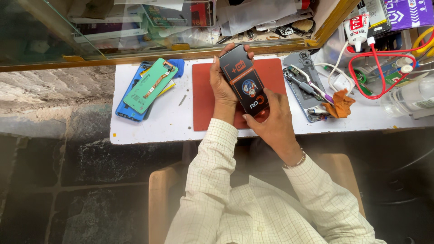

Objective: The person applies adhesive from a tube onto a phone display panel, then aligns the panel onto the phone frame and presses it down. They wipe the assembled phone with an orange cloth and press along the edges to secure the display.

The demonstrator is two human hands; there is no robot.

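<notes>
My left hand (pixel 221 86) holds a black phone screen panel (pixel 242 79) with a printed protective film, gripping it by the left edge and top above a red work mat (pixel 203 104). My right hand (pixel 271 119) grips the panel's lower end, thumb and fingers on its bottom edge. Both sleeves are pale checked cloth.
Left on the white bench (pixel 158 126) lies a green panel (pixel 149 86) stacked on a blue phone case (pixel 129 110). At right a grey phone body (pixel 303 63) holds tools, a toothbrush (pixel 312 83) and an orange cloth (pixel 339 104). Red cable (pixel 384 68), glue tube (pixel 357 27) and bottle (pixel 407 97) sit far right.
</notes>
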